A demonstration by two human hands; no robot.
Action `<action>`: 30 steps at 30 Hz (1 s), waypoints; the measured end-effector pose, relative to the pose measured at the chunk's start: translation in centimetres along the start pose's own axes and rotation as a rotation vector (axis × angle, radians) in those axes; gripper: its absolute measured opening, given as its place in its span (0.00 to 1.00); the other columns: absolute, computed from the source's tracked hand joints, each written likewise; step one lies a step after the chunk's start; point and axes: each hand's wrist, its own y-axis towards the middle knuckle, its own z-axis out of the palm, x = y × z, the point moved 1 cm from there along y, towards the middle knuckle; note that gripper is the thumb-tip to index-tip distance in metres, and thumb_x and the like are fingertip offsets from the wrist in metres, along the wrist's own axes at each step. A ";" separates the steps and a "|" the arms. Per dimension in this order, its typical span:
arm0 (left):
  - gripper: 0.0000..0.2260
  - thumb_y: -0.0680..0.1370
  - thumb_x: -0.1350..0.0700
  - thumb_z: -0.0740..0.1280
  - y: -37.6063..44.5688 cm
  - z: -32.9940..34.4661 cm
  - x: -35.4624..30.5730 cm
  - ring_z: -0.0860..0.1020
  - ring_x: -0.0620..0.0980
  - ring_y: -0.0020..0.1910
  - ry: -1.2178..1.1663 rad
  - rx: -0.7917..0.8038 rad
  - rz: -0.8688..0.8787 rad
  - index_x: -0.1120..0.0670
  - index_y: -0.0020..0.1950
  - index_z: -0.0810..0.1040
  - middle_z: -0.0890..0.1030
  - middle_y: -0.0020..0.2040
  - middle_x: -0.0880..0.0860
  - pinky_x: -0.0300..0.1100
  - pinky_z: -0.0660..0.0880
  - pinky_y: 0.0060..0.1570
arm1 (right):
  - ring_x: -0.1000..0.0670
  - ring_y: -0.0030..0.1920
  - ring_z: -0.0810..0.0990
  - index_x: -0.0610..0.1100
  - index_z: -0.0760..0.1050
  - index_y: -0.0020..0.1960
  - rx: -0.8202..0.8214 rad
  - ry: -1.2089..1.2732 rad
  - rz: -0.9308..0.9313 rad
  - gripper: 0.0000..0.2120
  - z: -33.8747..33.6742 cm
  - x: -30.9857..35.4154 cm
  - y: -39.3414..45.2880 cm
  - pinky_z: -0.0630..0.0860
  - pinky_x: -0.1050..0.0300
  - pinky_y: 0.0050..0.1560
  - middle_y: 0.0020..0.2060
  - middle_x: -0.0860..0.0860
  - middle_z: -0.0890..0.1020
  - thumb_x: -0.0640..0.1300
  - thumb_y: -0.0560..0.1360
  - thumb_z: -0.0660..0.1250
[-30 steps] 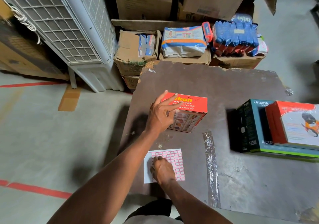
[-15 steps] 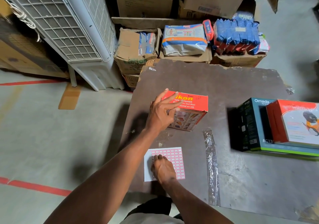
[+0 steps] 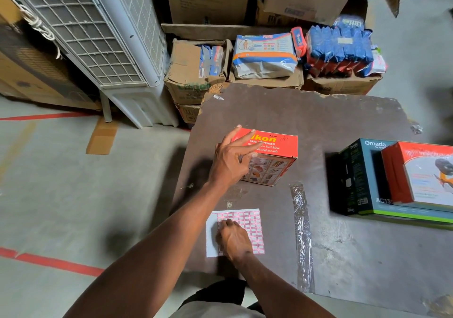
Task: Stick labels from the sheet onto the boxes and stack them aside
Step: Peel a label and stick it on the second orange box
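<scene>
A red tape-dispenser box [image 3: 277, 143] stands near the middle of the dark brown table [image 3: 318, 116]. My left hand [image 3: 230, 161] rests on its top left corner, fingers spread over the top and front face. A white label sheet [image 3: 250, 219] with pink-bordered labels lies near the table's front edge. My right hand [image 3: 234, 239] sits on that sheet with bent fingers, fingertips down on its upper left labels. Whether a label is pinched is hidden.
At the right, a dark Omada box [image 3: 362, 178] lies flat with a red and white box [image 3: 421, 175] on top. A clear tape strip [image 3: 302, 232] is stuck to the table. Cartons and packets [image 3: 264, 55] stand behind; an air cooler [image 3: 98, 36] stands left.
Both hands stay where they were, left on the red box and right on the label sheet. Only the view has shifted slightly.
</scene>
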 end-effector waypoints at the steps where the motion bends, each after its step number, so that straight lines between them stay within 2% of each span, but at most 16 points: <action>1: 0.19 0.77 0.59 0.71 0.0 0.0 0.0 0.61 0.50 0.79 0.002 0.000 -0.004 0.45 0.66 0.81 0.75 0.72 0.46 0.65 0.75 0.64 | 0.40 0.63 0.76 0.37 0.69 0.70 0.007 0.009 -0.010 0.18 -0.1 -0.2 0.0 0.73 0.48 0.63 0.64 0.40 0.77 0.44 0.83 0.58; 8: 0.20 0.77 0.60 0.72 0.4 0.1 0.1 0.61 0.50 0.79 0.009 -0.005 -0.008 0.45 0.67 0.80 0.76 0.72 0.46 0.65 0.74 0.64 | 0.42 0.59 0.80 0.38 0.72 0.67 0.039 0.048 0.026 0.14 -0.6 -0.7 0.3 0.75 0.51 0.60 0.61 0.41 0.80 0.39 0.83 0.60; 17: 0.21 0.77 0.61 0.73 0.5 0.0 -0.2 0.62 0.52 0.79 0.043 0.001 -0.005 0.45 0.67 0.80 0.75 0.73 0.47 0.67 0.73 0.65 | 0.40 0.61 0.77 0.38 0.70 0.69 0.065 0.025 0.021 0.17 -0.3 0.2 0.5 0.75 0.48 0.61 0.63 0.41 0.78 0.42 0.82 0.61; 30: 0.20 0.77 0.60 0.72 0.7 0.2 0.0 0.61 0.49 0.79 0.022 -0.002 -0.026 0.45 0.67 0.80 0.75 0.73 0.46 0.66 0.73 0.65 | 0.38 0.63 0.74 0.34 0.61 0.76 0.043 -0.090 -0.033 0.21 0.7 0.0 0.0 0.75 0.46 0.62 0.67 0.36 0.73 0.37 0.84 0.55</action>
